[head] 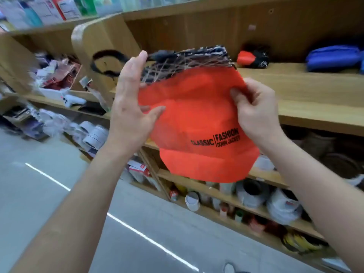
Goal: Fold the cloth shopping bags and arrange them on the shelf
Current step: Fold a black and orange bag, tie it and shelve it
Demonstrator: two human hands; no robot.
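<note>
I hold an orange cloth bag (199, 119) with black lettering up in front of the wooden shelf (307, 99). Behind its top edge sits a black-and-white patterned bag (189, 60) with a black handle loop (106, 62) sticking out to the left. My left hand (132, 99) lies with straight fingers along the left side of both bags, thumb on the orange cloth. My right hand (254, 107) pinches the orange bag's right edge with curled fingers. A folded red-and-black bag (253, 57) and a folded blue bag (334, 58) lie on the shelf behind.
Lower shelves hold tape rolls (94, 134), bottles (192, 200) and wrapped reels (252, 192). A white phone (72, 100) and packets lie on the left shelf. The grey floor (59, 194) with a white line runs along the shelving. A curved wooden divider (92, 36) stands to the left.
</note>
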